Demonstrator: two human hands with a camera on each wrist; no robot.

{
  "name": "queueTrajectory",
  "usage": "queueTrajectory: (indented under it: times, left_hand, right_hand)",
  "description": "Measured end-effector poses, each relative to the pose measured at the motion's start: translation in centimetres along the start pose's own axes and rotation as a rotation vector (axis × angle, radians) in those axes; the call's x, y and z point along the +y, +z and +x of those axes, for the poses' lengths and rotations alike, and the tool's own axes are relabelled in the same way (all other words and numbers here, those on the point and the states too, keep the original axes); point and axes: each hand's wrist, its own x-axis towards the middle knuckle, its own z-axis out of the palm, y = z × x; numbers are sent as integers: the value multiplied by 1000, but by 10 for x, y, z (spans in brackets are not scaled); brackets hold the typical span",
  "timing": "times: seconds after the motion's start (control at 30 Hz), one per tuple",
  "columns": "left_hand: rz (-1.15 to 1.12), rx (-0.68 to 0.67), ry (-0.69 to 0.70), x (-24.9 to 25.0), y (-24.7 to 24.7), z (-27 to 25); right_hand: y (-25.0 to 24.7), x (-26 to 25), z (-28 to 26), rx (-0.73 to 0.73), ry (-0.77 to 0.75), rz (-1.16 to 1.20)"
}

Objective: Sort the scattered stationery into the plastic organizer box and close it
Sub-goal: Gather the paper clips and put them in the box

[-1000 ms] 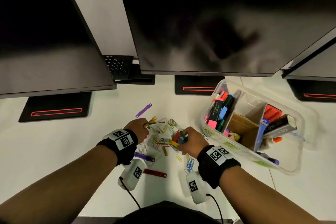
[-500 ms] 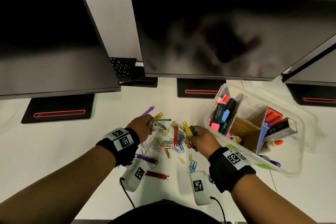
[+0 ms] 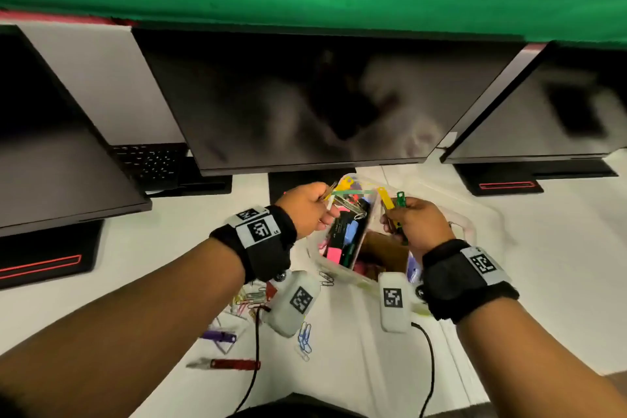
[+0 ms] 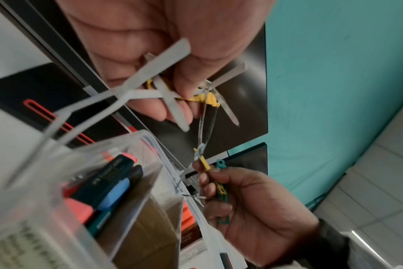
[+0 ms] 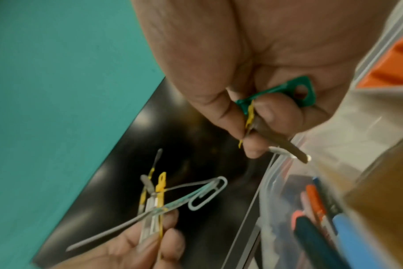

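While both hands, the left hand [image 3: 305, 209] and right hand [image 3: 415, 226], pinch clips over the half-filled organizer box [image 3: 470, 224], paper clips [image 3: 304, 338] litter the table's [image 3: 543, 282] near edge.

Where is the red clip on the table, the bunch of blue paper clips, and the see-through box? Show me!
red clip [image 3: 234, 364]: head view, middle of its red body.
blue paper clips [image 3: 305, 338]: head view, middle of the bunch.
see-through box [image 3: 473, 231]: head view, its right rim.

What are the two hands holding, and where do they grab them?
The left hand pinches a bunch of fasteners near their middles. The right hand grips a yellow fastener and a green fastener by their lower halves.
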Motion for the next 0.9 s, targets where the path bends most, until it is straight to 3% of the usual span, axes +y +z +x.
queueTrajectory:
  times: [0.23,0.37,0.43,0.47,0.57,0.6,0.73,0.9]
  left_hand:
    - [231,-4,5,12,44,28]
    - [274,15,-18,13,48,32]
    - [305,22,-15,11,48,32]
    - [315,25,-12,11,47,31]
    - [332,43,12,10,42,30]
    - [324,53,20,10,40,28]
    - [261,88,42,7,27,16]
    - [187,168,-14,-10,-11,-9]
  right_hand:
    - [-25,21,45,-1,217,-74]
    - [-19,25,52,14,200,11]
    - [-21,18,52,-35,230,-59]
    - [-23,22,50,-26,146,-160]
    - [-17,16,38,35,127,73]
    - [-15,14,33,20,134,93]
    - [3,3,5,-270,150,330]
    - [37,2,-2,-341,99,337]
